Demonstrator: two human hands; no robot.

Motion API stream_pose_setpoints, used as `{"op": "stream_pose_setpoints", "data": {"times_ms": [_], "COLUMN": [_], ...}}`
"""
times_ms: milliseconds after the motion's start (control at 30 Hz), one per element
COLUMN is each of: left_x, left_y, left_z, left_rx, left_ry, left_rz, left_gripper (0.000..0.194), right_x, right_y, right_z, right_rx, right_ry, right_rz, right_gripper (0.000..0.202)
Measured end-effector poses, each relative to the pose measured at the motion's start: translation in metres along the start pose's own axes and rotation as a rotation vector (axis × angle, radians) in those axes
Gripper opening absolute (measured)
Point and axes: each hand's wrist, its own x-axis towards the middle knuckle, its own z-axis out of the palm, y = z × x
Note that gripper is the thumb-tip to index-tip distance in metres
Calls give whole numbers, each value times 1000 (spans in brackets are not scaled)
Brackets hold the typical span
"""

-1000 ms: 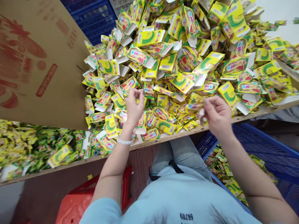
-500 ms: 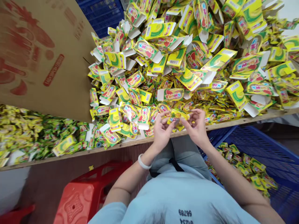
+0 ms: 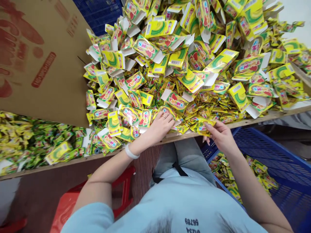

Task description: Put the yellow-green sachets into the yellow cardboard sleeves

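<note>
Both my hands have parted since half a second ago, when they met over one packet at the table edge. My left hand [image 3: 160,124] now lies flat and loosely open on the heap of small boxes [image 3: 170,64], gripping nothing, while my right hand [image 3: 220,136] pinches a yellow sachet [image 3: 202,126] at the plank's edge, above the blue crate [image 3: 274,155]

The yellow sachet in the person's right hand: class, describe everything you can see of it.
The yellow sachet is a small, flat, glossy packet, apparently plastic film, yellow with green and red print too small to read. It lies roughly level at the wooden table edge, pinched by the right hand fingers. Its far side touches the heap of similar sachets.
</note>
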Motion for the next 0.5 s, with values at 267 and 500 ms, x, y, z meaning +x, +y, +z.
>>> {"op": "stream_pose_setpoints", "data": {"times_ms": [267, 500], "left_x": [-10, -15], "left_y": [18, 63], "left_z": [-6, 11], "left_rx": [-295, -1581], "left_ry": [463, 553], "left_rz": [-104, -515], "left_gripper": [17, 72], "right_x": [-16, -16], "right_y": [24, 26], "right_z": [41, 38], "right_rx": [-694, -1002], "right_ry": [-201, -156], "right_rz": [-659, -1229], "right_gripper": [14, 17]}}
